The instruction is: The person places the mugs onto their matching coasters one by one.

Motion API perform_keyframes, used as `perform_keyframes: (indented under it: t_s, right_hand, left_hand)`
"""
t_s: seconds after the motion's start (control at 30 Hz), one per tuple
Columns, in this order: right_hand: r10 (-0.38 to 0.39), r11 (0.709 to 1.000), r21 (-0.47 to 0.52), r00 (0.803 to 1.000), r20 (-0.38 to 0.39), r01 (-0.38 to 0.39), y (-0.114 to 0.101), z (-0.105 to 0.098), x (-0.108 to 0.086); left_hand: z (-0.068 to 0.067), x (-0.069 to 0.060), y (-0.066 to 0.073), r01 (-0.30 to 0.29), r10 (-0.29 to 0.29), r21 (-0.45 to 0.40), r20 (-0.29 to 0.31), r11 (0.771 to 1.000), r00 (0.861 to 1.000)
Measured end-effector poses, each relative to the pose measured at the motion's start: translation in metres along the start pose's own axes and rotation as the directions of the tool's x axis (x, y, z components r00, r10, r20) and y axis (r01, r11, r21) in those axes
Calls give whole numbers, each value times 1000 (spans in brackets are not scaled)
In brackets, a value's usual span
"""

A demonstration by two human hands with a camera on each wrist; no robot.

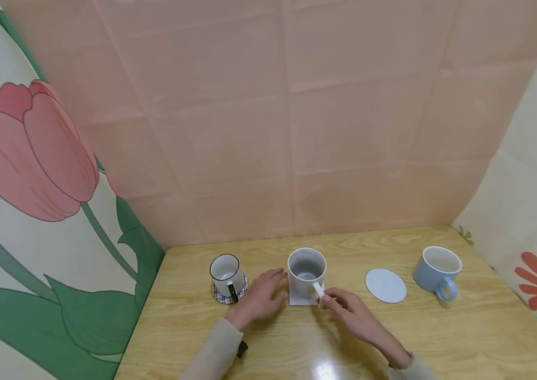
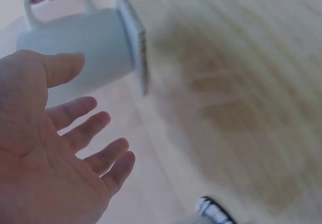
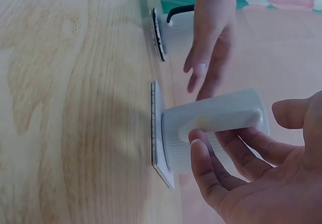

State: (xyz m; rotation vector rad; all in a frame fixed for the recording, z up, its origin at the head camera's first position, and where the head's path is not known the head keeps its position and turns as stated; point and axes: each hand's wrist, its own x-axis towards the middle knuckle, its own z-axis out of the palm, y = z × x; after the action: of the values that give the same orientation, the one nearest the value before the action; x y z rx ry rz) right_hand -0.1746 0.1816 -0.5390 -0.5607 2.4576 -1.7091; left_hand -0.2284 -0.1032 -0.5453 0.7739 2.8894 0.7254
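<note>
we locate the mug (image 1: 305, 275) at the middle of the table (image 1: 292, 348), upright, its base on the square coaster (image 1: 298, 301). the coaster extends past the mug on the near side. the handle (image 1: 318, 290) points toward the near right, at the right hand (image 1: 355, 315).

right hand: we find the fingers bent at the handle, two of them passing behind it, so that they hook it from the right. the thumb (image 3: 292, 114) stands clear of the handle, up near rim level; we cannot tell how firm the hold is. the mug's body lies just beyond the fingertips.

left hand (image 1: 261, 298): we find the fingers (image 2: 118, 166) spread, slightly bent and holding nothing. the palm is turned toward the mug, whose left side lies just beside the fingertips; we cannot tell whether they touch it.

to the left of the left hand we note the black-rimmed mug (image 1: 224, 273), upright on the checked coaster (image 1: 223, 300), its black handle toward us. to the right of the right hand we note the round coaster (image 1: 386, 286), lying flat, and near it the blue mug (image 1: 430, 277), upright on the table. behind the table we see a pink sheet (image 1: 292, 132).
</note>
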Motion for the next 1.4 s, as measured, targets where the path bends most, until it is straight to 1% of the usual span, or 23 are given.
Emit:
perform_keyframes:
  t_s: [0.13, 0.3, 0.47, 0.57, 0.7, 0.8, 0.97, 1.17, 1.23, 1.33, 1.4]
  right_hand:
    - [-4, 999, -37, 1000, -20, 4, -2, -5, -3]
    - [-37, 995, -91, 997, -65, 31, -8, -12, -7]
    - [-69, 990, -130, 991, -115, 54, -12, -20, -12]
    - [-96, 984, -161, 986, -139, 73, -11, -27, -14]
    - [-109, 981, -179, 980, -167, 78, -11, -36, -17]
    - [-103, 979, -192, 977, -188, 67, -11, -43, -18]
    - [-113, 972, -226, 970, -214, 63, -13, -56, -22]
    - [-122, 966, -250, 967, -224, 64, -15, -73, -26]
    - [-116, 964, -259, 965, -234, 53, -14, -78, -28]
    - [-110, 961, -273, 960, -259, 36, -13, -86, -31]
    - [-114, 957, -289, 954, -276, 30, -11, -90, -34]
  left_hand:
    - [-11, 0, 6, -4, 4, -7, -34, 1000, 999]
    - [-24, -1, 13, 12, -13, -26, -50, 1000, 999]
    - [-31, -1, 18, 38, -41, -52, -62, 998, 997]
    - [-35, 0, 23, 35, -39, -57, -74, 998, 997]
    - [-39, 1, 31, -4, -1, -44, -100, 999, 995]
    - [-42, 2, 38, -34, 30, -38, -115, 999, 993]
    - [-42, 5, 49, -48, 43, -35, -117, 998, 992]
    - [-47, 7, 60, -108, 105, -16, -145, 994, 984]
    - [-48, 8, 64, -117, 113, -18, -153, 993, 982]
    - [-48, 11, 68, -138, 133, -22, -167, 990, 977]
    - [-46, 12, 70, -149, 145, -11, -168, 989, 975]
